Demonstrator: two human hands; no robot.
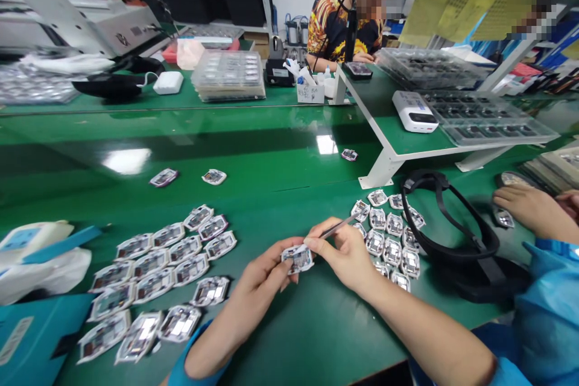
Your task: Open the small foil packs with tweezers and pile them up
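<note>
Between the thumb and fingers of my left hand [260, 280] is a small white-framed electronic module [299, 259], its circuit side facing up. My right hand [348, 253] pinches slim metal tweezers [338, 227], their back end pointing up and right. The right fingertips meet the module's upper right edge; the tweezers' tips are hidden there. To the left lie rows of similar modules [155, 284] with pale frames, some edged in purple. Another cluster of modules [392, 251] lies just right of my right hand.
A black headset with a strap [474, 277] lies right of the cluster. Beyond it is a co-worker's hand [525, 202]. A white-legged shelf [377, 175] carries a white device [415, 111] and clear trays [493, 132]. A teal case [34, 338] sits front left; another person works opposite.
</note>
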